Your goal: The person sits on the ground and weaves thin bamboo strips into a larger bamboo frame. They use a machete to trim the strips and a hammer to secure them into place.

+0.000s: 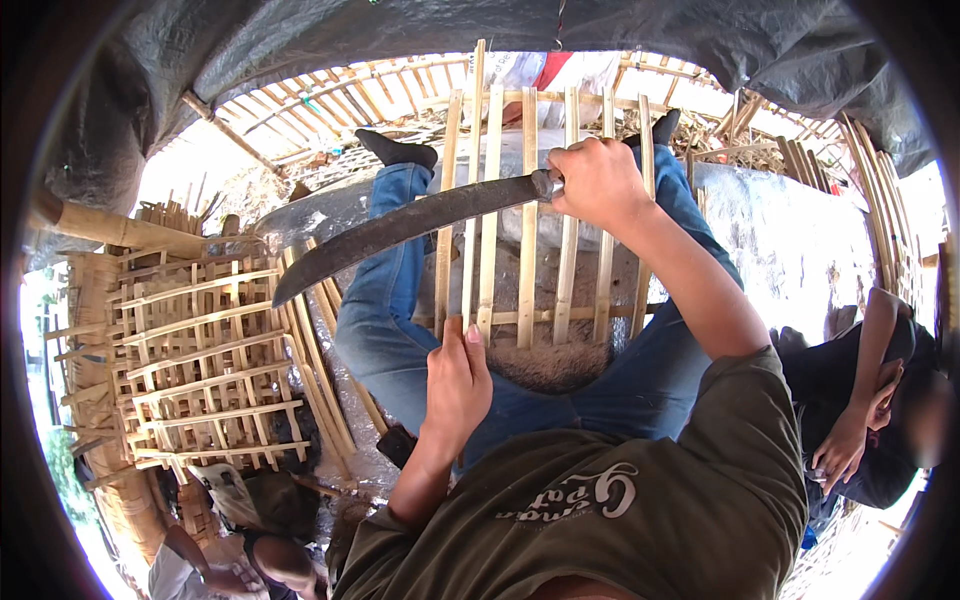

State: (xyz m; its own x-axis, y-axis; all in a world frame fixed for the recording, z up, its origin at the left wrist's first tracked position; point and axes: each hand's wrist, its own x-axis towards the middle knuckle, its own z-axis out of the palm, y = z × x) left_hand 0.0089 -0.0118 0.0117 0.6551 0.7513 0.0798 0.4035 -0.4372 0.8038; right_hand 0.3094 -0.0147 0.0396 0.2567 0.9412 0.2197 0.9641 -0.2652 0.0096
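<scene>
right hand (600, 185) grips a machete (405, 225) with curled fingers above the slatted frame (527, 290); left hand (457, 392) clasps a strip (469, 262) between fingers at the frame's near left

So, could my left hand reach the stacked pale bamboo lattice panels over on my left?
Probably not straight away: the left hand grips a thin pale bamboo slat, and the blue-jeaned left leg lies between that hand and the panels.

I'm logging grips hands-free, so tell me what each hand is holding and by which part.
The right hand holds a machete by its handle, mostly hidden; the left hand grips a thin bamboo strip toward its near end.
</scene>
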